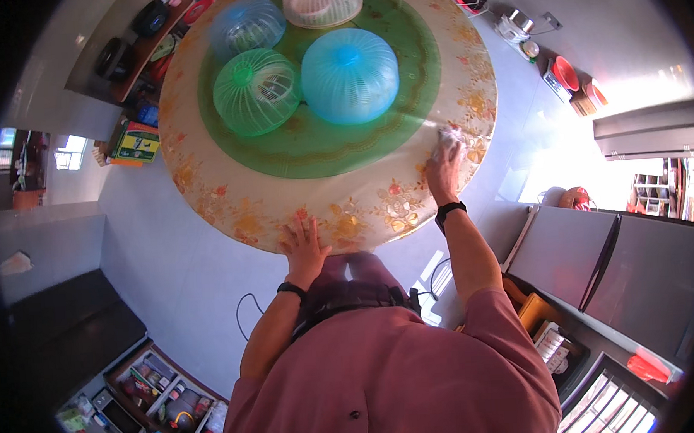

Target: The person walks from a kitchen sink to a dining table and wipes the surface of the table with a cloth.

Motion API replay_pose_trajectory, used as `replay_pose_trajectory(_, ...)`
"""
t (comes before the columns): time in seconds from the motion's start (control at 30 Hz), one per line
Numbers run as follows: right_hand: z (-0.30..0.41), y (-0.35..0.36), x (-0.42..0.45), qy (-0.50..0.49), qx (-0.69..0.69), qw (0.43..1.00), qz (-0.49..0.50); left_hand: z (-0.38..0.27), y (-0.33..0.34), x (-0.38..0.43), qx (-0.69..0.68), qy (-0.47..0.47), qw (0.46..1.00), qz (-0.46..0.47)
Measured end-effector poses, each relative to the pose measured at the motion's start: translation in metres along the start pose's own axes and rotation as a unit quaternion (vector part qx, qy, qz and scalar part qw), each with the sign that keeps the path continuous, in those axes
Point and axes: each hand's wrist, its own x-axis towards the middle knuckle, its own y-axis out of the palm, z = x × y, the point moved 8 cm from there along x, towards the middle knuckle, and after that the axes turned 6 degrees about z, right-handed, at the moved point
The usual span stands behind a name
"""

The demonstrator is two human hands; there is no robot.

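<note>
Before me stands a round table (346,196) with a cream cover of gold and red flowers. My right hand (445,168) presses a crumpled pale cloth (452,136) onto the cover near the right rim. At the near edge my left hand (304,250) rests palm down with its fingers spread, holding nothing. A round green mat (304,160) lies in the table's middle. On it sit a blue plastic mesh food cover (349,77), a green one (254,93), a darker blue one (248,26) and a pale pink one (323,5). Whatever lies beneath them is mostly hidden.
A refrigerator (563,253) stands to the right. Red bowls (564,73) and a metal pot (516,23) line the far right wall. Shelves with pans (113,58) and a yellow-green box (136,143) are at left. An open drawer (175,398) lies behind left.
</note>
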Motion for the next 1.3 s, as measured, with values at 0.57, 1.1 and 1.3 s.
replay_pose_trajectory(0.57, 0.069, 0.015, -0.027, -0.220, 0.047, 0.969, 0.100, 0.004, -0.027, -0.017, 0.108, 0.064, 0.991, -0.040)
replay_pose_trajectory(1.1, 0.140, 0.005, -0.118, -0.345, 0.143, 0.880, 0.294, 0.000, -0.021, -0.006, -0.048, 0.000, 0.997, 0.056)
replay_pose_trajectory(1.3, -0.050, -0.041, 0.003, -0.168, 0.012, 0.986, 0.004, -0.002, -0.001, -0.012, -0.051, -0.094, 0.992, 0.067)
